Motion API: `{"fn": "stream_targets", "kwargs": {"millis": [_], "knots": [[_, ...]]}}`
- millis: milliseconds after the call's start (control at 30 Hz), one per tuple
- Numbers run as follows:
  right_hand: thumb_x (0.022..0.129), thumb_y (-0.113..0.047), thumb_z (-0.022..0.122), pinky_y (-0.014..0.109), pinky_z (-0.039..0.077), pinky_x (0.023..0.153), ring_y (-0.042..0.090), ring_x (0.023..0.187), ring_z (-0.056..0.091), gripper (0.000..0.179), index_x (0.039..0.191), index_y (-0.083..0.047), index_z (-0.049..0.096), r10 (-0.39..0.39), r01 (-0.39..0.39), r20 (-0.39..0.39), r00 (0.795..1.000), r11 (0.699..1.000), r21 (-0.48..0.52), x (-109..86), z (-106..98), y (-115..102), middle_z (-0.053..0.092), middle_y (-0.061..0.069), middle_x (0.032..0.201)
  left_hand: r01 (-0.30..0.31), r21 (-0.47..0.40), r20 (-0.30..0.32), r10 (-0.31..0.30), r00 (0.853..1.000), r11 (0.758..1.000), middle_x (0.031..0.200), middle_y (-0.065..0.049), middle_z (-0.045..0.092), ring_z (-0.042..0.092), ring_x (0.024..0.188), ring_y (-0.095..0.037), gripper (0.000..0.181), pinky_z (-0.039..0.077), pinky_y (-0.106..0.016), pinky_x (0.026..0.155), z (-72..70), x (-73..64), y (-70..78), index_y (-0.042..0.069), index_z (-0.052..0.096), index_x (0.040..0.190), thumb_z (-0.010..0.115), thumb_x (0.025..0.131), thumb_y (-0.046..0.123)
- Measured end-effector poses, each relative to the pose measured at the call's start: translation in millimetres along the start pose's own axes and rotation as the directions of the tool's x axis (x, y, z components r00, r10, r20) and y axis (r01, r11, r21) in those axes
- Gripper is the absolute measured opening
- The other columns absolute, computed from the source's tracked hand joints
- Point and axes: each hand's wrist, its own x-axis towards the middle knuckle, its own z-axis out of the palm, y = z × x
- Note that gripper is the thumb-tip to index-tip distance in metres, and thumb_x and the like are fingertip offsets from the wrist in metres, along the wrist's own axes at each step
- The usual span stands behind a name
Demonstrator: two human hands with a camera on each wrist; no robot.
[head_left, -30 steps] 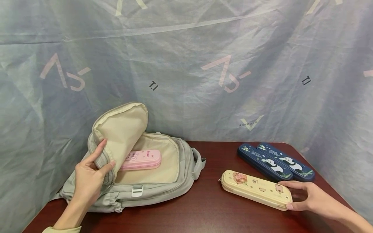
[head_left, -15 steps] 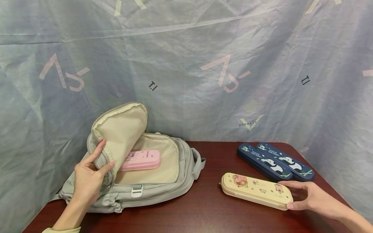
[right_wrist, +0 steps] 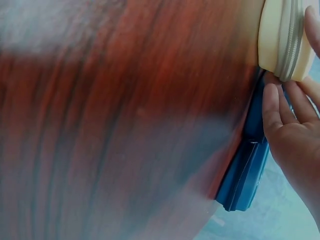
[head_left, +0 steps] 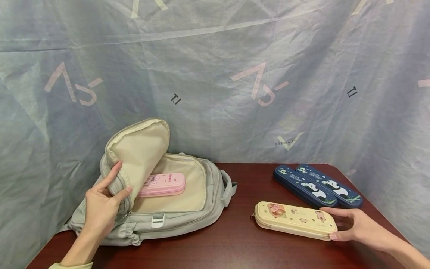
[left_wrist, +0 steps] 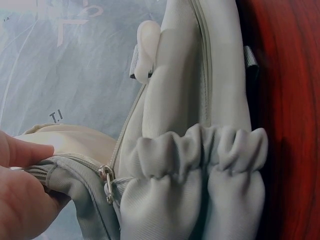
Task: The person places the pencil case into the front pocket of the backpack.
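My left hand [head_left: 102,203] pinches the edge of the raised cream-lined flap [head_left: 142,145] of a grey backpack [head_left: 188,222] lying on the table. In the left wrist view, thumb and fingers clasp the flap's edge beside a metal zipper pull [left_wrist: 107,182]. Inside the bag lies a pink pencil case [head_left: 166,185] with a rabbit print, its left part hidden by the flap. On the right, my right hand [head_left: 357,228] grips the near right end of a cream-yellow pencil case [head_left: 292,220] with animal pictures, thumb in front, fingers behind.
Two dark blue panda pencil cases [head_left: 302,186] lie side by side at the back right, just behind the yellow one. The dark red table [head_left: 231,239] shows between backpack and yellow case. A grey printed curtain [head_left: 215,82] hangs behind.
The yellow pencil case has turned slightly, its left end coming a little nearer and its right end shifting slightly back with my right hand. My left hand and the flap stay put.
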Motion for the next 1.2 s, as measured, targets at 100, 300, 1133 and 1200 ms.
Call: {"fn": "stream_targets", "kwargs": {"millis": [100, 300, 1133, 1200], "knots": [[0.1, -0.003, 0.067, 0.032, 0.06, 0.083, 0.015, 0.107, 0.069, 0.06, 0.148, -0.037, 0.059, -0.021, 0.021, 0.022, 1.0, 1.0, 0.008, 1.1, 0, 0, 0.065, 0.012, 0.133, -0.003, -0.009, 0.0, 0.003, 1.0, 1.0, 0.04, -0.003, 0.04, 0.008, 0.045, -0.024, 0.077, 0.009, -0.039, 0.038, 0.1, 0.4, 0.1, 0.014, 0.063, 0.148, 0.07, 0.083, -0.027], [0.099, -0.001, 0.068, 0.031, 0.06, 0.08, 0.018, 0.105, 0.07, 0.068, 0.142, -0.053, 0.059, -0.058, 0.059, 0.045, 0.997, 0.998, -0.011, 3.5, 2, -1, 0.07, 0.002, 0.127, -0.013, -0.006, 0.0, 0.013, 1.0, 1.0, 0.04, -0.005, 0.041, 0.007, 0.045, -0.024, 0.077, 0.009, -0.039, 0.038, 0.5, 0.5, 0.3, 0.013, 0.063, 0.148, 0.069, 0.083, -0.028], [0.096, -0.008, 0.074, 0.029, 0.059, 0.082, 0.014, 0.106, 0.067, 0.064, 0.155, 0.002, 0.049, -0.037, 0.036, -0.008, 0.999, 0.997, -0.062, 11.7, 11, -2, 0.063, 0.021, 0.134, -0.028, 0.007, 0.013, 0.028, 1.0, 1.0, 0.039, -0.002, 0.038, 0.007, 0.044, -0.025, 0.077, 0.01, -0.041, 0.037, -0.9, -0.2, -0.4, 0.013, 0.062, 0.149, 0.069, 0.083, -0.027], [0.096, -0.013, 0.075, 0.028, 0.058, 0.083, 0.009, 0.107, 0.064, 0.07, 0.154, 0.011, 0.043, -0.014, 0.011, -0.027, 1.0, 0.995, -0.099, 11.4, 11, -3, 0.062, 0.02, 0.136, -0.028, 0.013, 0.012, 0.028, 1.0, 1.0, 0.039, 0.0, 0.037, 0.007, 0.044, -0.025, 0.076, 0.01, -0.04, 0.037, -0.7, -0.2, -0.8, 0.013, 0.062, 0.148, 0.07, 0.084, -0.027]]}}
